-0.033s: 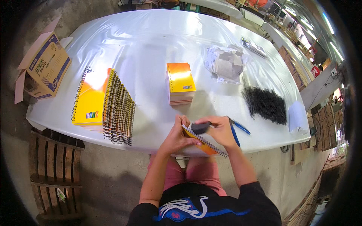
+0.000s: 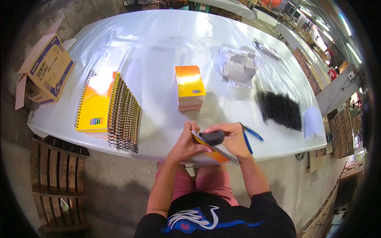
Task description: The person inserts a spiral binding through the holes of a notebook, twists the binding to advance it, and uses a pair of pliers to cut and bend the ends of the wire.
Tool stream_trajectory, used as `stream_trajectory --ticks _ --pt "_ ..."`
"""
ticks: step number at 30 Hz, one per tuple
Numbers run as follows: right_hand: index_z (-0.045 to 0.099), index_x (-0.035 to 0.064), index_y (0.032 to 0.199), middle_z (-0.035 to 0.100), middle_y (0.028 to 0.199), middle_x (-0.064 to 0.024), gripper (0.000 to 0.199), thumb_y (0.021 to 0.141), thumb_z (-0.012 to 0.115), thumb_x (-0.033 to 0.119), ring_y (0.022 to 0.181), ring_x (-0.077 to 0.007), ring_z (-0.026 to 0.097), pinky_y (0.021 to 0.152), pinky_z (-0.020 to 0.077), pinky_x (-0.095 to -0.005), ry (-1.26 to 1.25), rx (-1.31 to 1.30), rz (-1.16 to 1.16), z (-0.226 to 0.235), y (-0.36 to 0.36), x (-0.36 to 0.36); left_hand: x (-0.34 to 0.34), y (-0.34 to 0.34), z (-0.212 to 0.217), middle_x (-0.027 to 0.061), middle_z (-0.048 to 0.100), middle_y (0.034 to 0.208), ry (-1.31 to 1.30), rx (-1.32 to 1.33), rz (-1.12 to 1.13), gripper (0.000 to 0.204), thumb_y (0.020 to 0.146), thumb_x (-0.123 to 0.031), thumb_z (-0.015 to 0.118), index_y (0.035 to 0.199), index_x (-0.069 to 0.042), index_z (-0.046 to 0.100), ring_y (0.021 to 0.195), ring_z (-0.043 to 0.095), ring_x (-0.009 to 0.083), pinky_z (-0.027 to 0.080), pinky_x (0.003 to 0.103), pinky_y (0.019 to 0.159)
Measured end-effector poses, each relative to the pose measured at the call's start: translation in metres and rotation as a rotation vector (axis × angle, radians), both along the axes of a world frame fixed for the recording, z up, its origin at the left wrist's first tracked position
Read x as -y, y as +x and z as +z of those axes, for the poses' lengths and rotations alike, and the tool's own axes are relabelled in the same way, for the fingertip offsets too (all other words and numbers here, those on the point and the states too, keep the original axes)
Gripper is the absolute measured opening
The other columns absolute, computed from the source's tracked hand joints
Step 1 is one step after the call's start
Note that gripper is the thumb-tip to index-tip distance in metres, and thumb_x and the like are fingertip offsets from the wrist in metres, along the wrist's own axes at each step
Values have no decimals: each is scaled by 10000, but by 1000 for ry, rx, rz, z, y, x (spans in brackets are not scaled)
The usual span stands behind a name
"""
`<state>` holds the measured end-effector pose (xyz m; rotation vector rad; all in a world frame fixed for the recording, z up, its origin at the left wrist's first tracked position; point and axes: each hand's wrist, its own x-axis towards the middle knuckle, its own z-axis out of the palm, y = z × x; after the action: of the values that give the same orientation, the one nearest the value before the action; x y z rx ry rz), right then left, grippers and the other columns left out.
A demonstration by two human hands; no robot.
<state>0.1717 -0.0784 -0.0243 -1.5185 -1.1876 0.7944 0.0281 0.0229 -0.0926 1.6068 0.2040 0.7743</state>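
Near the table's front edge, my left hand (image 2: 185,144) is closed around an orange-yellow notebook (image 2: 216,156), which is tilted with its bound edge up. A dark wire spiral (image 2: 228,157) runs along that edge and sticks out past its lower right end. My right hand (image 2: 233,138) is closed on a black rounded object (image 2: 213,137), which sits over the spiral near my left fingers; its exact kind I cannot make out. Blue-handled pliers (image 2: 249,138) lie just right of my right hand. Straight ahead stands a stack of orange notebooks (image 2: 190,82) with punched holes.
Spiral-bound notebooks (image 2: 93,107) are piled at the left. Loose black spirals (image 2: 279,109) lie in a heap at the right, near crumpled plastic (image 2: 238,66) and a white roll (image 2: 313,122). A cardboard box (image 2: 49,71) and a wooden pallet-like seat (image 2: 59,182) stand at the left.
My right hand and the black object have shifted slightly down and right along the spiral. My left hand and the notebook stay nearly where they were.
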Motion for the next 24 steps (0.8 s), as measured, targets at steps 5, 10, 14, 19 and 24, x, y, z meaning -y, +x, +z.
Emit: stream_trajectory --ticks 5,10,14,19,24 --pt "708 25 925 706 917 -88 223 728 625 -39 863 -127 648 806 487 -264 42 205 -62 5 9 -11 0 1 -14 45 401 914 -7 -34 68 659 646 -192 862 995 -72 316 811 426 155 408 267 712" --pt "609 115 1187 615 1173 -116 461 736 701 139 1095 -252 574 955 421 -405 23 842 -286 -8 79 -8 -4 -8 -3 -16 399 849 -273 -163 6 329 804 -155 739 904 -92 431 765 407 88 369 197 707" --pt "410 171 1374 397 1404 -117 660 793 674 339 1290 -328 367 1002 283 -599 -362 906 -449 4 70 39 2 -10 2 -22 448 834 -365 20 249 169 804 -119 728 824 -50 574 749 442 74 385 203 680" --pt "406 149 1381 406 1366 -127 640 840 610 425 1264 -360 352 968 292 -617 -411 1146 -539 -58 44 97 24 -7 19 -30 471 860 -360 181 514 167 735 -31 762 888 -25 697 773 462 85 407 222 686" --pt "511 132 1308 493 1184 -143 496 857 618 309 1054 -328 469 912 340 -515 -42 715 -528 -64 27 101 36 -5 29 -23 482 805 38 92 716 341 677 9 786 999 -88 724 736 464 96 399 223 651"
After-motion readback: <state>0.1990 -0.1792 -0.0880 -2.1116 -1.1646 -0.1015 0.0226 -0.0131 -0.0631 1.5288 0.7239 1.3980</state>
